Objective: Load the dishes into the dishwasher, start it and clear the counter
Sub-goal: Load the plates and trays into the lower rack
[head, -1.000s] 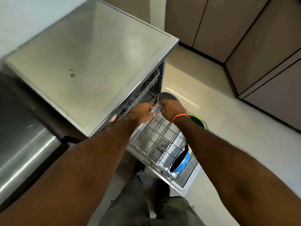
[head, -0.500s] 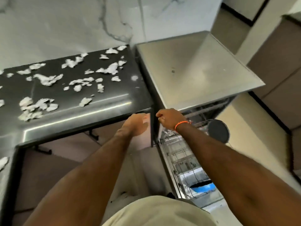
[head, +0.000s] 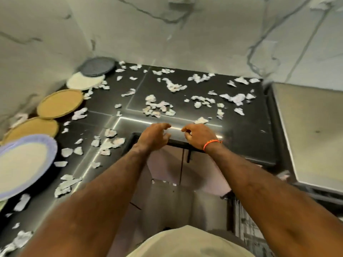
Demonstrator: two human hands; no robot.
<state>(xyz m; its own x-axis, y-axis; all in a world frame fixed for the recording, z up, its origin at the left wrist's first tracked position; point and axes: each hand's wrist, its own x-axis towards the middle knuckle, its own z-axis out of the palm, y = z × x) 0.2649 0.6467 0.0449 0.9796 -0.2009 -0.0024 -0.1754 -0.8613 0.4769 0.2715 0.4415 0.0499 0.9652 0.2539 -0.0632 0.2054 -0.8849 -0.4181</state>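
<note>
I see both hands empty above the front edge of the glossy black stone tabletop (head: pixel 241 130). The left hand (head: pixel 155 136) has a loose grip, fingers half curled, holding nothing. The right hand (head: pixel 199 136), orange cord band (head: pixel 211 144) at its wrist, shows the same slack grip with thumb and forefinger near each other, nothing between them.

Torn white paper scraps (head: pixel 157 107) lie scattered across the tabletop from 9 o'clock to 2 o'clock of the hands.

The dishes line the wall at 9 to 11 o'clock:
- blue-rimmed white plate (head: pixel 24 162), nearest;
- two tan round plates (head: pixel 59 103);
- white round plate (head: pixel 84 81);
- dark grey round plate (head: pixel 96 66), farthest.

The stainless-steel dishwasher top (head: pixel 315 134) sits at 3 o'clock, just beside the tabletop.
</note>
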